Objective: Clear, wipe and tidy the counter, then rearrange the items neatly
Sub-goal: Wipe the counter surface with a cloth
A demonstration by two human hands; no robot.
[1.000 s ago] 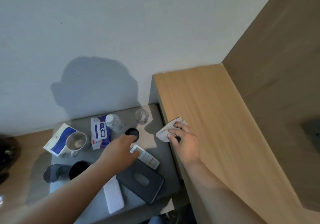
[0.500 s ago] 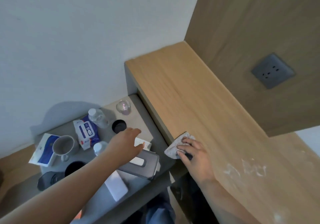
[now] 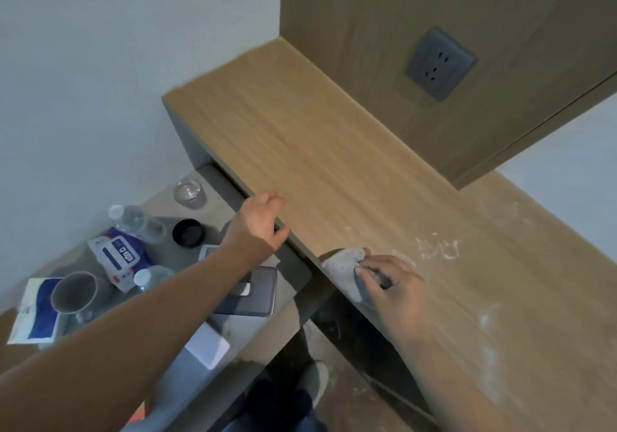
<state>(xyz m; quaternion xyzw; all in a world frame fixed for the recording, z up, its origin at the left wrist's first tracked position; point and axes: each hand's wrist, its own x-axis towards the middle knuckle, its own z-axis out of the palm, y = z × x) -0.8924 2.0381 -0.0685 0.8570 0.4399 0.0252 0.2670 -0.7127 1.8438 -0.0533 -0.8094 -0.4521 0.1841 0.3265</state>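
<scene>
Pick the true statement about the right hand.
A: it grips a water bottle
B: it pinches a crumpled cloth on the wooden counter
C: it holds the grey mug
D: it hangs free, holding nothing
B: the right hand has its fingertips pinched on the cloth, which lies at the front edge of the wooden counter.

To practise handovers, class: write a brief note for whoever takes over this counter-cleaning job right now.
Left hand: at the front edge of the wooden counter, holding nothing.
Right hand: grips the cloth on the counter.
Glass, mug, wipes pack and tissue box sit on the lower grey shelf.
Done: counter top cleared.
Left: wipe the white smears right of the cloth, then rearrange the items.
</scene>
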